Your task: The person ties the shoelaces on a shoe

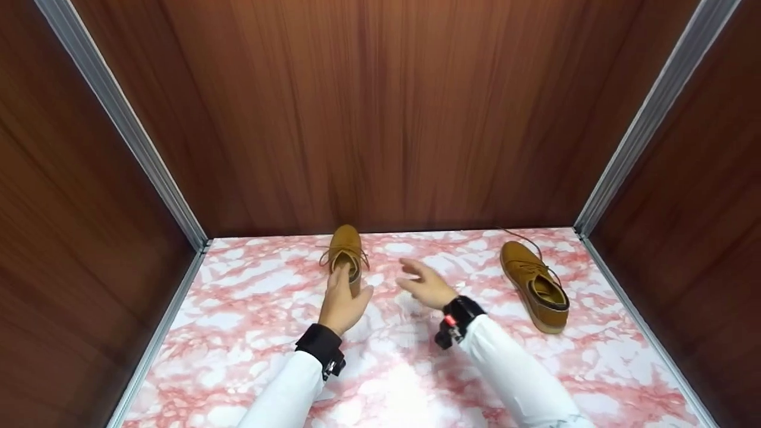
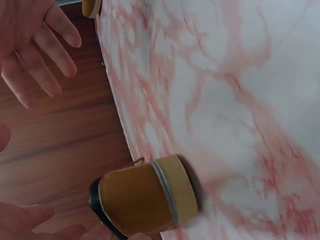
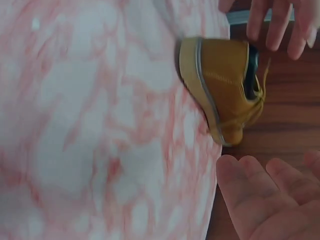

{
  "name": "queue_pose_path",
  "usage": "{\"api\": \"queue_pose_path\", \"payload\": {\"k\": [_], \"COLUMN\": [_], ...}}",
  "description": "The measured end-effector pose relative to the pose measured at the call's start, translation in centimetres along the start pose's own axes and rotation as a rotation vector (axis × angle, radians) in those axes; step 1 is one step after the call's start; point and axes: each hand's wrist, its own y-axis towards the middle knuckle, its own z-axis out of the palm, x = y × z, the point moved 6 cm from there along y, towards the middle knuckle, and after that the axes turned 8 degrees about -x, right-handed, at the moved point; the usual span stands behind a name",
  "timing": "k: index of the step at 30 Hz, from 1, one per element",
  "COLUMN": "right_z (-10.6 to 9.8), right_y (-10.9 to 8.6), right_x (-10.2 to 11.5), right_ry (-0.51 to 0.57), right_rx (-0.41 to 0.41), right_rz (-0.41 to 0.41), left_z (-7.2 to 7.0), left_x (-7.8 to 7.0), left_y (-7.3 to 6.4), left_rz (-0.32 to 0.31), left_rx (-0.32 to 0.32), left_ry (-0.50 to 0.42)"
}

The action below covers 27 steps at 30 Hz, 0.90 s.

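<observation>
Marking the nearer tan lace-up shoe [image 1: 346, 239] as lying at twelve o'clock from the left hand [image 1: 343, 303], standing sole down near the back wood-grain panel [image 1: 380, 119]. Tracing its long axis as running six to twelve, toe pointing twelve, heel end facing the left hand. Logging the left hand as nearer, with fingers extending over the foot opening. Reading that grip as loose: fingers looking mostly straight, not wrapping round anything. Failing to tell whether fingertips are touching the shoe's inside.

Noting the right hand [image 1: 429, 288] as hovering at four o'clock from that shoe, between both shoes, fingers spreading loosely, grasping nothing. Placing the farther tan lace-up shoe [image 1: 523, 267] at three o'clock from the right hand, well apart, standing sole down, long axis slanting, toe pointing eleven, heel pointing five, one lace trailing towards twelve.

Counting now: two shoes, two hands, two black wrist straps [image 1: 318, 345] [image 1: 465, 309], two white sleeves [image 1: 285, 395] [image 1: 517, 368], one pink-and-white marbled surface [image 1: 250, 333], two metal corner strips [image 1: 131, 125] [image 1: 660, 107], three wood-grain panels, adding the left side panel [image 1: 71, 238] and right side panel [image 1: 701, 249] to the back one.
</observation>
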Motion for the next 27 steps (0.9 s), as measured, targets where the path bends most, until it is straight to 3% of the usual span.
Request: {"api": "queue_pose_path", "payload": {"k": [9, 20, 27], "right_z": [-7.5, -16.4, -20.1], "right_y": [-1.0, -3.3, -4.5], "right_x": [-2.1, -4.2, -6.3], "right_ry": [-0.105, -0.225, -0.302], "right_rx": [-0.100, -0.204, -0.271], "right_rz": [-0.054, -0.004, 0.043], "left_z": [1.3, 3.2, 4.0], "left_x": [-2.3, -4.4, -5.7], "left_y": [-1.9, -3.3, -4.2], "left_rz": [0.104, 0.211, 0.266], "left_rx": [0.078, 0.144, 0.209], "left_ry": [0.012, 0.074, 0.108]}}
